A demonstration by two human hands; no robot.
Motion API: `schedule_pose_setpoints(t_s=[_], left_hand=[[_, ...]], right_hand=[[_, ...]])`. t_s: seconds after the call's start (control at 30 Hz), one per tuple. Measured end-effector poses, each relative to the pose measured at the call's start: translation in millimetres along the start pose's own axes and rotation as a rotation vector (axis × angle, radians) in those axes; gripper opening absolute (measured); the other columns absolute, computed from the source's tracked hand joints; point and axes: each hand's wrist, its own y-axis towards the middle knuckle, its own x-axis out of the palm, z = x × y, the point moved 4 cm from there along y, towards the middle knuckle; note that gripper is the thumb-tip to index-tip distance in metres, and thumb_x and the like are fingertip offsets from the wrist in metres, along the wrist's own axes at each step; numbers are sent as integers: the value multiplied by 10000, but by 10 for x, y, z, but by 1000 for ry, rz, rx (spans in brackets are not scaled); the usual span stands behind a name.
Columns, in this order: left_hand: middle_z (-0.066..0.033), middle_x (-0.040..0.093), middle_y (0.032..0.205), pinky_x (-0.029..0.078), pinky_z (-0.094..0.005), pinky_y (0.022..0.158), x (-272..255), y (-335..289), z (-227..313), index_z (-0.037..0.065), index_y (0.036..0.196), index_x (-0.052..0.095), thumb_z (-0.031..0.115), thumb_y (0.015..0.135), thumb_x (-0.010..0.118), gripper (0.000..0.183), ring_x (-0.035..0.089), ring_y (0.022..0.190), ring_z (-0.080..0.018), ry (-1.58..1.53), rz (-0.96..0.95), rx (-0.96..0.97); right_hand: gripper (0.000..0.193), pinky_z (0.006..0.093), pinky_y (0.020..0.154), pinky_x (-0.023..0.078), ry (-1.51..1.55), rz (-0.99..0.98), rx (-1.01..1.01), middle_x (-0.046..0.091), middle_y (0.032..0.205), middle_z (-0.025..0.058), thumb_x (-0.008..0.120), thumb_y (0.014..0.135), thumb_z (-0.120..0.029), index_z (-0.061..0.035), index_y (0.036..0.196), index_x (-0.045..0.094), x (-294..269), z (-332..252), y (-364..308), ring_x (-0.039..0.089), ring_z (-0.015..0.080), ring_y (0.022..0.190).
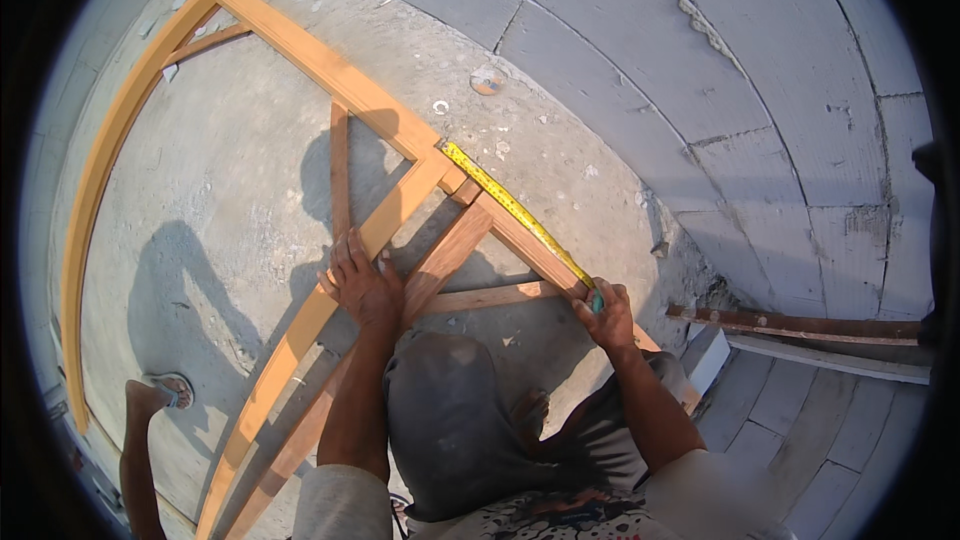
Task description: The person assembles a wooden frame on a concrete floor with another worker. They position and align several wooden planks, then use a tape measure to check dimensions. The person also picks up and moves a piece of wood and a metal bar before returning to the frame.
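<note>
A yellow tape measure (515,203) is stretched out along the outer edge of a bare brown wooden frame (530,250). Its far end meets the corner of an orange-coated wooden door frame (415,180). My right hand (610,315) is closed around the tape's near end; a bit of teal shows between the fingers, and the rest of what it grips is hidden. Fingers outstretched, my left hand (365,278) rests on the orange frame's long middle member, thumb apart. The brown frame lies right beside the orange one, its corner close to that member.
Thin wooden braces (340,170) cross the frames' corners. A grey block wall (640,70) rises at the far right. On the concrete floor (270,160) lies a round disc (487,79). A rusty metal bar (800,328) is at right. Another person's sandalled foot (172,390) stands at left.
</note>
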Motion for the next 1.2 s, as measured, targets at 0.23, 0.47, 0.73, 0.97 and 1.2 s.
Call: schedule_pose_setpoints(t_s=[0.23,0.47,0.73,0.97,1.2], left_hand=[[-127,431,1439,139,-567,1145,23,-44,-7,94,1448,379,369,972,472,557,348,1371,-325,88,-31,-10],[-118,481,1414,236,-535,1105,64,-38,53,174,1469,370,564,991,317,619,431,1311,-298,219,54,66],[-99,575,1272,308,-518,1059,374,75,-169,192,1443,420,685,935,325,714,525,1204,-281,603,-2,-17],[-110,520,1360,282,-583,1093,258,56,-74,184,1463,376,863,786,369,959,463,1290,-302,367,117,95],[-210,224,1566,73,-703,1109,-70,26,-61,135,1547,184,702,759,631,1068,180,1454,-411,55,-287,56]], right_hand=[[567,423,907,473,-53,-42,166,607,1037,157,790,750,-272,-58,1227,570,1,-10,11,554,337,981],[595,529,919,469,1,-152,354,491,1190,159,727,810,-379,-137,1318,534,-82,-26,-67,503,343,1155],[604,569,966,430,92,-189,409,470,1261,146,741,803,-329,-159,1339,522,-133,-16,-89,442,324,1235],[555,563,968,422,89,-169,412,482,1228,133,734,805,-340,-162,1295,545,-124,32,-108,452,313,1229],[581,468,883,507,-26,-77,306,536,1117,137,766,758,-341,-120,1265,588,-94,-70,-26,541,309,1092]])
